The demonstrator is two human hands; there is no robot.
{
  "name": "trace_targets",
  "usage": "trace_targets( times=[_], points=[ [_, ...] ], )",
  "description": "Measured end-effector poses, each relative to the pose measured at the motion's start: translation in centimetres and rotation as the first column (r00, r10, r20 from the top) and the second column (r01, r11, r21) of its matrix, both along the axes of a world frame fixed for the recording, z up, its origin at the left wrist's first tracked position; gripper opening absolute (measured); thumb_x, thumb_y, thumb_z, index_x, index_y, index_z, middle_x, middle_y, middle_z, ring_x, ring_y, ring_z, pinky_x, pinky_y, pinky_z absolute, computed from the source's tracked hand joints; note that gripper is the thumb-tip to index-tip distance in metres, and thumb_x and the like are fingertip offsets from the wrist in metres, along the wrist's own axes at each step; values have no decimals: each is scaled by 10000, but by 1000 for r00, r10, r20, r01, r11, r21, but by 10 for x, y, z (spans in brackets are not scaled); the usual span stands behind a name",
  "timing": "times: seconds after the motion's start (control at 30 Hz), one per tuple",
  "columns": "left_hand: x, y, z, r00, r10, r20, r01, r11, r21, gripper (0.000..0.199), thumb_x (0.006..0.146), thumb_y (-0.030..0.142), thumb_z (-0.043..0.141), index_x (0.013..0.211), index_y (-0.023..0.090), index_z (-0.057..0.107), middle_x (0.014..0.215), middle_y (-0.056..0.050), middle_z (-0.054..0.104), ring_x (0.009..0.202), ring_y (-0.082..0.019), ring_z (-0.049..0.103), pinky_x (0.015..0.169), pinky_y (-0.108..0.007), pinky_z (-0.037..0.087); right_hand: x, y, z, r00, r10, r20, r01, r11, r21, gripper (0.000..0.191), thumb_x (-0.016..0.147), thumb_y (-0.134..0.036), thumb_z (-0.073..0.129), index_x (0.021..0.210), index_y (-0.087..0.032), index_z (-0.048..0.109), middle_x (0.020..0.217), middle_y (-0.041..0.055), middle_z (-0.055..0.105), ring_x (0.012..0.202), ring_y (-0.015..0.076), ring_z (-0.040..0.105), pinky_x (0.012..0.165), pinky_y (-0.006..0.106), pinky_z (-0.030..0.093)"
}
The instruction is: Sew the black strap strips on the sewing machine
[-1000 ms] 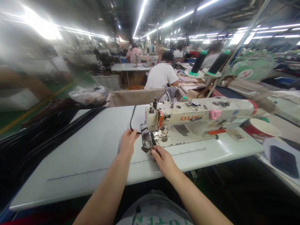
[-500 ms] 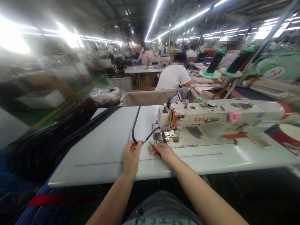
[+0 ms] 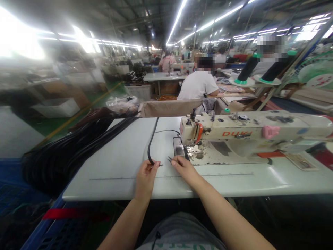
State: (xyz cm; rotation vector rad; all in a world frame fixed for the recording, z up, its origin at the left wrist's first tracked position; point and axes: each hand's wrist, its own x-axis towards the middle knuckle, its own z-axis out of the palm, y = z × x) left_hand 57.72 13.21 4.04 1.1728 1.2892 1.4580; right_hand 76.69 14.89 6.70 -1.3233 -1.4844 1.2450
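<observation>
Near the front of the white table, my left hand pinches the end of a black strip, which curves away to the table's back edge. A short dark tip pokes out past the fingers. My right hand is closed on a small pointed metal tool, its tips facing left toward my left hand. Just beyond it stands the sewing machine. A second, thinner black strip lies behind the hands, running from the machine's needle end to the left.
A big bundle of black strips hangs over the table's left side. Two black thread cones stand behind the machine. A person in a white shirt sits beyond a fabric-lined bin.
The strip by the machine has come away from my hands and now lies farther back. My hands are slightly farther apart. The whole view has shifted a little.
</observation>
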Motion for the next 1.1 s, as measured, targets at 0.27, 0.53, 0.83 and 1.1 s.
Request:
trace_targets(
  times=[0.27, 0.53, 0.83, 1.1],
  points=[
    [-49, 22, 4, 959, -226, -169, 180, 952, -248, 387, 734, 498, 747, 978, 200, 709, 734, -31, 694, 675, -201, 674, 658, -317, 554, 34, -42, -2, 422, -311, 852, 66, 947, 313, 428, 956, -262, 634, 1376, -182, 607, 1140, 164, 667, 919, 291, 674, 749, 356, 478],
    [-125, 46, 11, 638, 35, -769, -135, 989, -67, 475, 874, 413, 483, 1175, 153, 742, 798, -61, 686, 838, -263, 663, 852, -396, 542, 40, -56, -14, 299, -132, 945, -52, 987, 154, 502, 1024, -193, 476, 1523, -153, 494, 1039, 133, 764, 817, 256, 759, 668, 311, 531],
    [-290, 31, 36, 121, 184, -975, -415, 902, 119, 480, 971, 372, 382, 1207, 125, 719, 1090, -144, 710, 1046, -301, 646, 945, -428, 536, 43, -52, -19, 251, -174, 952, -78, 977, 199, 485, 1027, -201, 448, 1500, -135, 525, 1078, 130, 785, 793, 227, 772, 659, 298, 583],
    [-399, -18, 45, 143, -39, -989, -699, 703, -129, 412, 912, 322, 464, 1152, 155, 755, 989, -112, 746, 916, -273, 657, 802, -359, 533, 50, -49, -31, 283, -246, 927, -86, 956, 280, 470, 1026, -250, 468, 1474, -151, 568, 1062, 121, 800, 730, 250, 788, 631, 334, 626]
  ],
)
